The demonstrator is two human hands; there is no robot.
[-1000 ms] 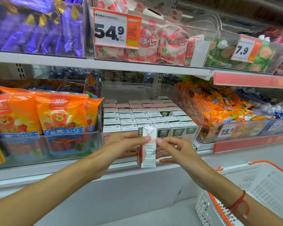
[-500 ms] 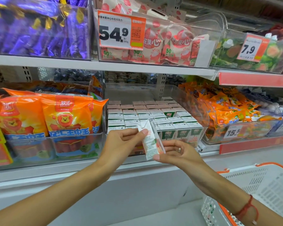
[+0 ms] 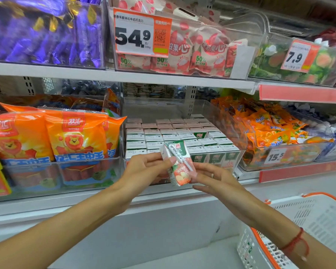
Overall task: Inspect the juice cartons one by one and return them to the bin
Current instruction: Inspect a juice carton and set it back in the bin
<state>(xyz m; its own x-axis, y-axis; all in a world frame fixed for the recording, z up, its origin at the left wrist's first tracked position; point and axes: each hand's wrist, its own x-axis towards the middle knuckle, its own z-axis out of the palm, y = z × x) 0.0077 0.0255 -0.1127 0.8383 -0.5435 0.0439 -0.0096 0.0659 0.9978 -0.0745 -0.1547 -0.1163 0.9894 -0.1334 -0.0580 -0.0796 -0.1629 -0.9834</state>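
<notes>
Now the small white-and-green juice carton (image 3: 179,165) shows its straw side, turned further than half a second ago, when a narrow printed side faced the camera.
It is a smooth cardboard box with a green top, a peach-coloured fruit picture low down and a plastic-wrapped white straw (image 3: 179,156) lying slantwise across its face; it is tilted, top leaning left, in front of the clear plastic bin (image 3: 239,158) of matching square-topped cartons. The left hand (image 3: 144,169) grips its upper part, thumb on the face; the right hand (image 3: 214,178) pinches its lower right edge with fingertips, wearing a ring. A white perforated plastic basket with an orange rim (image 3: 306,226) sits lower right.
</notes>
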